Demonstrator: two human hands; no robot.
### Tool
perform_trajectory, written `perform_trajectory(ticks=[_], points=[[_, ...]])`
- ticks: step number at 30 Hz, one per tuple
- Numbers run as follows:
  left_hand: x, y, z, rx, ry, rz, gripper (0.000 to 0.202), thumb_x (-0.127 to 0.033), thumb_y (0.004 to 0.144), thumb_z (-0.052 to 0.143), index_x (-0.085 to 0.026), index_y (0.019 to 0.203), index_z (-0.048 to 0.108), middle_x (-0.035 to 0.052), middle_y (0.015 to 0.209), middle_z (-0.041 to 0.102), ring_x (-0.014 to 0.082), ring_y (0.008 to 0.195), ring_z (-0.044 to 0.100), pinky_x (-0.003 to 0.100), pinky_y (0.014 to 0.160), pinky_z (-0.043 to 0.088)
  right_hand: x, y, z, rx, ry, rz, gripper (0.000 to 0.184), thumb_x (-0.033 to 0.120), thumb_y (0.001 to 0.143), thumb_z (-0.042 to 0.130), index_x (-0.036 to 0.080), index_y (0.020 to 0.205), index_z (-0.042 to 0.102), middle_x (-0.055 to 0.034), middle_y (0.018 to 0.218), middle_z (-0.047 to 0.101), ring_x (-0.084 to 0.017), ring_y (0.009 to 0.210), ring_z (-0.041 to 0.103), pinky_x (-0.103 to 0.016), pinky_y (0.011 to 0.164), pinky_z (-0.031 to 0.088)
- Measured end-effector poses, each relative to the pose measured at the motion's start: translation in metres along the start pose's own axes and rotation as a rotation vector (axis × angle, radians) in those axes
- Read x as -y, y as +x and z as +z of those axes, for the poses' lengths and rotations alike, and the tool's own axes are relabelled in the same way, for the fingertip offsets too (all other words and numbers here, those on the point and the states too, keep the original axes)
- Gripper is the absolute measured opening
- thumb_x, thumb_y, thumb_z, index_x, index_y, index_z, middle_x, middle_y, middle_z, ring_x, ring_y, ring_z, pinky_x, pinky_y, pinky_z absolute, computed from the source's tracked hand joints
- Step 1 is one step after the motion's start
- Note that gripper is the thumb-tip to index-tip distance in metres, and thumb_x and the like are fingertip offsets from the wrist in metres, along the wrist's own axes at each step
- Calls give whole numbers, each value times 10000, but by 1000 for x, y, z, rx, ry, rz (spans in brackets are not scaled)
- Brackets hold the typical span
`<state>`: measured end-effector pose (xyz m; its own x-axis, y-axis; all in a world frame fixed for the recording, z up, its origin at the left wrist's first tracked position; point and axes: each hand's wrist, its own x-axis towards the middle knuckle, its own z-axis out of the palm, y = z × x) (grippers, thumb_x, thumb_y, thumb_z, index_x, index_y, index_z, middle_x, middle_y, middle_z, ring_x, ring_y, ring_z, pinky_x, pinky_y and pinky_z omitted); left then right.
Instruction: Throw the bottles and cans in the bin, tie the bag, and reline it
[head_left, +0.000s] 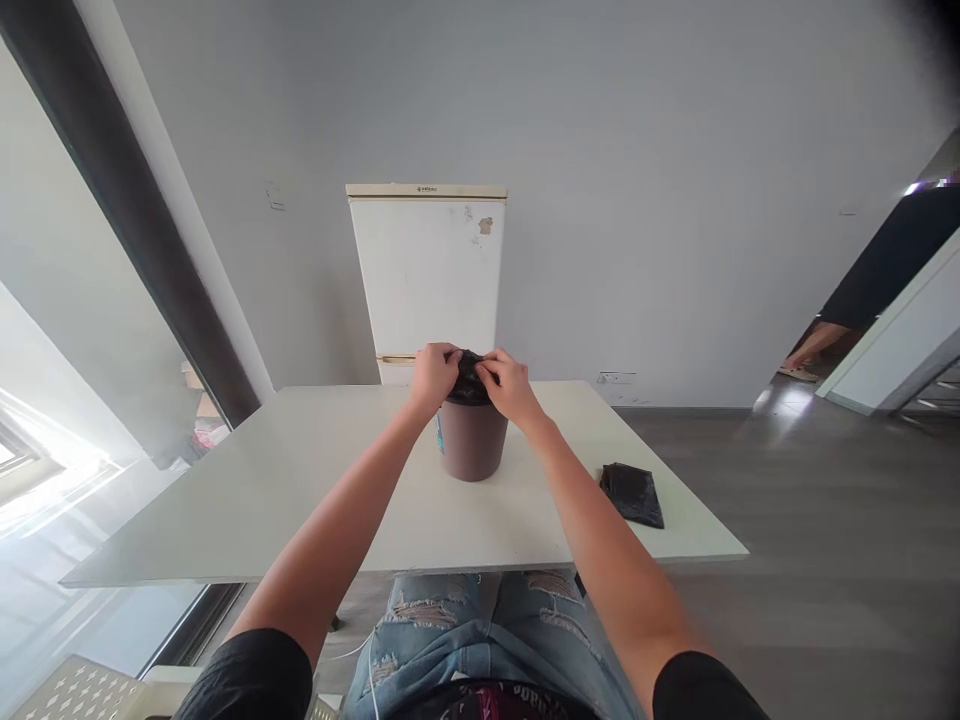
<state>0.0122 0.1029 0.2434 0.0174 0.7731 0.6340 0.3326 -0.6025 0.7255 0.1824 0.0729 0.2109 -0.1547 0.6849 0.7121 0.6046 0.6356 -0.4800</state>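
One brown bin (472, 445), a black plastic bag (469, 384) at its mouth.

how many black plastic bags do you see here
2: an open bag at the mouth of the bin, held by the left hand and right hand, and a folded bag on the table, toward its right. The folds may hide more.

There are two hands (435, 375), one brown bin (474, 445) and one black bag (469, 382) at centre frame, one folded black bundle (634, 493) at lower right, one bench (240, 475), one white refrigerator (427, 270) and one other person (892, 250) at the right edge.
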Motion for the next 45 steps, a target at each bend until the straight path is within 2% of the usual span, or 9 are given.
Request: perform_trajectory(ticks=[7,10,15,21,25,29,37,40,45], points=[[-2,5,-1,103,65,-157,450,-99,804,628,-210,449,375,-1,518,336,146,566,365,316,603,264,22,-13,3,-16,-357,-58,367,168,1029,357,211,1224,665,-161,1344,619,-295,1081,606,-457,916,332],[-1,10,0,153,-90,-203,405,-103,799,639,-195,463,434,-12,501,357,118,541,355,299,568,254,20,-11,0,-29,-307,-26,369,150,1008,378,224,1191,690,-158,1305,655,-316,1114,592,-478,924,341],[-1,10,5,17,-408,-207,75,-216,827,735,-156,787,751,25,645,613,126,593,511,263,561,382,12,-5,-5,-42,247,60,76,305,914,651,271,962,699,-64,1069,724,-279,1076,612,-442,968,430],[7,5,10,26,-520,-240,185,-293,849,773,-154,971,765,22,710,670,102,581,507,234,523,353,8,12,-15,-80,872,346,312,375,766,769,280,961,544,33,757,605,-186,781,611,-318,751,464],[15,8,5,-35,-609,-287,234,-319,854,801,-154,995,714,52,804,738,78,561,472,231,538,362,-3,18,-20,-272,1024,464,367,316,691,758,281,940,490,34,833,648,-116,580,439,-287,583,388],[13,5,1,144,-642,-264,343,-351,805,860,-157,1056,729,24,732,700,101,601,535,237,572,402,-12,24,-15,-293,982,498,389,353,671,774,275,924,488,-19,1073,748,-104,559,407,-295,542,383],[7,1,9,273,-555,-145,281,-353,777,863,-148,953,785,40,723,704,151,648,621,269,590,465,-11,42,-2,-65,698,435,271,423,684,807,226,835,698,-7,721,702,-165,610,568,-321,602,430],[7,2,10,177,-521,-139,198,-331,847,791,-155,930,761,36,692,691,144,583,595,288,604,487,-3,36,-4,96,663,362,257,423,722,806,224,803,665,-7,729,715,-163,619,562,-328,636,434],[4,-5,9,-49,-262,-47,191,-240,897,719,-245,1084,676,-25,608,585,183,578,588,293,645,443,13,21,-9,10,651,365,371,387,752,819,275,966,537,42,795,709,-155,656,565,-317,695,458]])
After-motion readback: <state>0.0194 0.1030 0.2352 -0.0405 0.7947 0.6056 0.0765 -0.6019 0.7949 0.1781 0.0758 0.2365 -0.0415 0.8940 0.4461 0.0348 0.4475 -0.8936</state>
